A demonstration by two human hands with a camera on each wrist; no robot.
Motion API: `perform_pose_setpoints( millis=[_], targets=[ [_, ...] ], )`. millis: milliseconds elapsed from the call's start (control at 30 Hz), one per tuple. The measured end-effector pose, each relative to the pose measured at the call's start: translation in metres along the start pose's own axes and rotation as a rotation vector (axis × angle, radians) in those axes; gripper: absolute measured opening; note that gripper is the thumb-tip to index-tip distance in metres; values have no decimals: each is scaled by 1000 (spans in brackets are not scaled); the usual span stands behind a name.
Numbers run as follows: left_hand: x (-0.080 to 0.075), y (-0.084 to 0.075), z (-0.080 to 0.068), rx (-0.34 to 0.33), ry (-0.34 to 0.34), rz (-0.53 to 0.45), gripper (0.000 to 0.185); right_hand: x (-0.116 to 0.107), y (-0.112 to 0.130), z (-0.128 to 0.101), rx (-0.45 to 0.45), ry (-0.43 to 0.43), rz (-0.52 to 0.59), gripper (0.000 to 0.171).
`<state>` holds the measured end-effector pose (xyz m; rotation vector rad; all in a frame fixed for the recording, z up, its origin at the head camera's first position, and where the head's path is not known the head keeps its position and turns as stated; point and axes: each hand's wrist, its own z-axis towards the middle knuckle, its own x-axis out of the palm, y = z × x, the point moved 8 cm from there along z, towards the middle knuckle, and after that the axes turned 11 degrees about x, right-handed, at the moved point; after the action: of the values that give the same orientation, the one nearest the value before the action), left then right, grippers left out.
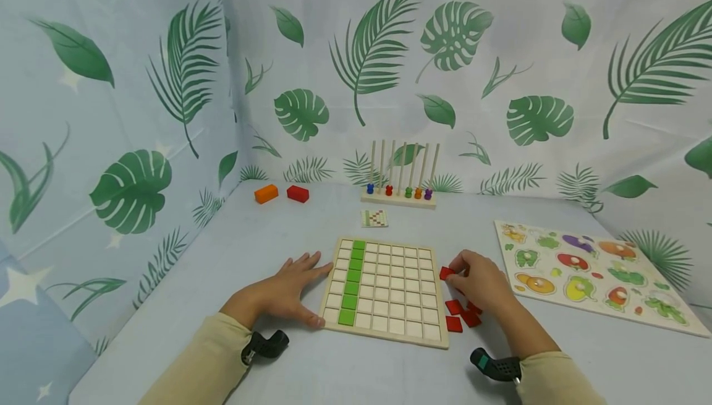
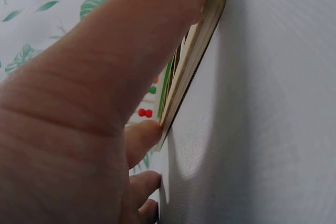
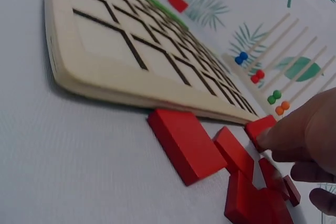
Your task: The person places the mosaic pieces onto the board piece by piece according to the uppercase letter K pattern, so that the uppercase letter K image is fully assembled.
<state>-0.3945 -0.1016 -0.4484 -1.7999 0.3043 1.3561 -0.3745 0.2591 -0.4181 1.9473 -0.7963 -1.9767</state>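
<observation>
Resting flat against the left edge of the grid board (image 1: 385, 286), the left hand (image 1: 287, 294) had its fingers straight and spread a little, thumb at the board's near left corner. The left wrist view showed what the head view could not: the thumb (image 2: 131, 40) lay pressed along the board's thin wooden side, seen edge-on. The right hand (image 1: 481, 281) pinched a red tile (image 1: 447, 273) between its fingertips just beside the board's right edge. The right wrist view showed that this tile (image 3: 260, 128) was lifted and tilted off the tabletop (image 1: 311, 374), with the loose red tiles (image 3: 210, 153) lying flat and partly overlapping below it, close to the board's edge. The head view alone showed the green column (image 1: 352, 282) filling the second file from the left, its long axis running from the near edge of the board toward the far edge. The board sat near the middle of the tabletop, closer to its near edge, with its sides roughly square to that edge.
</observation>
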Motion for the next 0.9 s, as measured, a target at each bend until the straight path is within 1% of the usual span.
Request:
perform_pose_setpoints(
  millis=[133,267,333,433,567,667,767,900],
  targets=[
    [1,1,0,0,6,-3,116,-1,0,4,-20,3,58,13],
    [2,1,1,12,8,-1,116,-8,1,10,-17,-4,97,12],
    [1,0,1,16,2,-3,117,-10,5,15,-22,-6,106,12],
    [-1,-1,0,13,1,-2,116,-10,17,22,-63,-14,113,10],
    [1,1,0,-7,5,3,116,-3,38,32,-116,-9,120,6],
    [2,3,-1,-9,8,2,116,6,52,36,-138,14,110,5],
    [1,2,-1,4,5,1,116,14,63,39,-147,26,80,4],
    [0,1,0,9,3,8,116,22,69,45,-139,15,39,5]
  ],
)
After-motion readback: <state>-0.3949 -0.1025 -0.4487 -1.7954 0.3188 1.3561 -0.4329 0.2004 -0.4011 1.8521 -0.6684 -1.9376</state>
